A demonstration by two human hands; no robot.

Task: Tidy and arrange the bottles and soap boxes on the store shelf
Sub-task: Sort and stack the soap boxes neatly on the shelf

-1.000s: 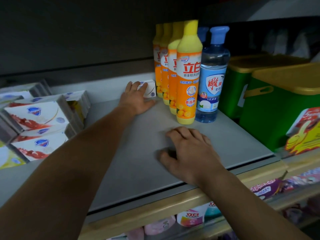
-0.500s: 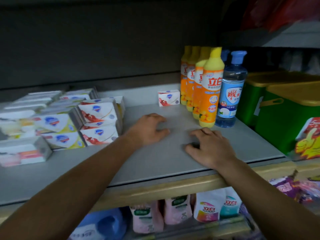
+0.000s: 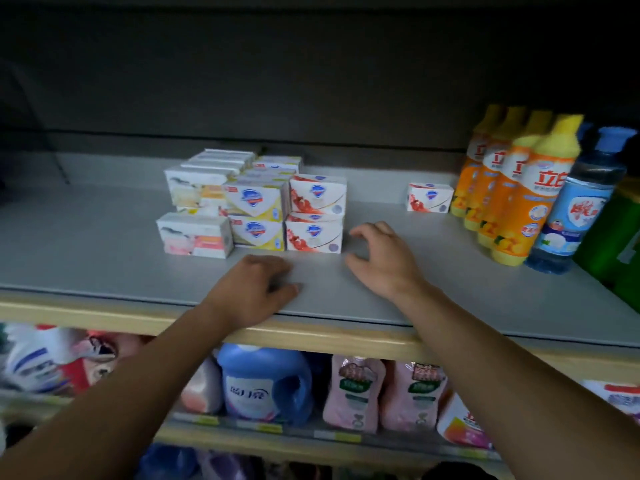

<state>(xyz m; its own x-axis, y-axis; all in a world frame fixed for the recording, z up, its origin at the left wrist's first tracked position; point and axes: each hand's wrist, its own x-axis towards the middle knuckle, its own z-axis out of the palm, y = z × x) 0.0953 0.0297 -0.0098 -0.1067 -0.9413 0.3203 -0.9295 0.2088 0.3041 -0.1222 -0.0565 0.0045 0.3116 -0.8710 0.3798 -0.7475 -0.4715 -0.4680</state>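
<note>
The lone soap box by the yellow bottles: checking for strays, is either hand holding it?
No, the lone soap box stands untouched, with both hands nearer the shelf's front.

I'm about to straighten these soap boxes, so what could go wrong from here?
1. The soap stack is uneven, with boxes at differing angles; nudging it with the right hand could topple the top boxes.
2. The lone box sits right beside the yellow bottles; reaching for it could knock the tall, tightly lined row over.
</note>
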